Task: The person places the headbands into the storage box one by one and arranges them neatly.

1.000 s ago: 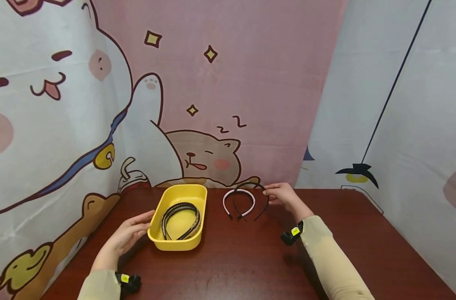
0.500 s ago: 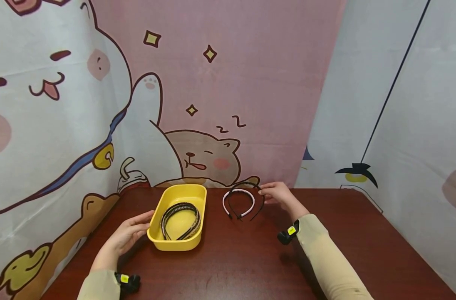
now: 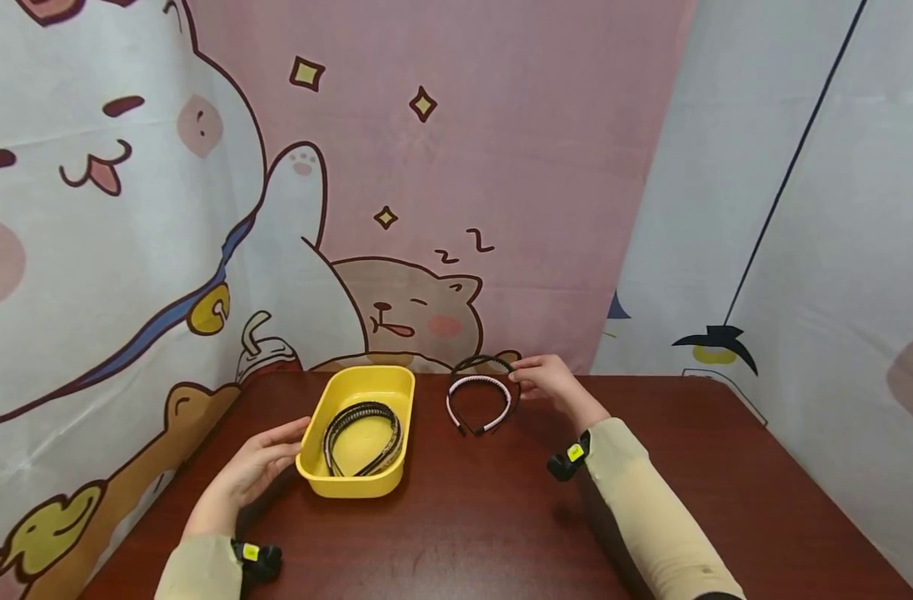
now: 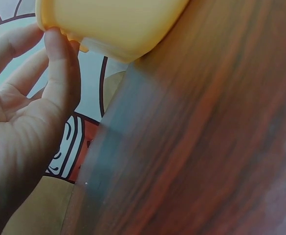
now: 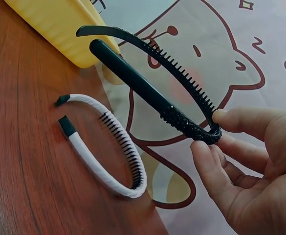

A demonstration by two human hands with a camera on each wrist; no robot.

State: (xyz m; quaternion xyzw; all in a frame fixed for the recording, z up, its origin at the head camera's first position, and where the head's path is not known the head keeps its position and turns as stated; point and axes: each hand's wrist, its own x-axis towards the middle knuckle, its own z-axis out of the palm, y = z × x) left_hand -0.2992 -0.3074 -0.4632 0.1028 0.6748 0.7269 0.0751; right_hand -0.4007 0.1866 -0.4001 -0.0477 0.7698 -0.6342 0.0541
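My right hand (image 3: 550,382) pinches a black headband (image 5: 138,83) between thumb and fingers at its glittery top. Small teeth line its inner side, and its two ends point toward the yellow tray. A pale pink headband (image 5: 103,178) with dark tips and inner teeth stands on the table below it. In the head view the black band overlaps the pink one from behind. My left hand (image 3: 257,467) holds the left rim of the yellow tray (image 3: 355,486) with thumb and fingertips. Several dark headbands (image 3: 366,410) lie together inside the tray.
Both the tray and the pink headband are on a dark red-brown wooden table (image 3: 486,525). Behind the table's far edge hangs a printed cloth (image 3: 539,167) with cartoon animals. Black wrist cameras (image 3: 257,562) sit at both sleeves.
My right hand has moved a little left and farther back with the black headband, which now overlaps the pink one more. The left hand and the tray have stayed in place.
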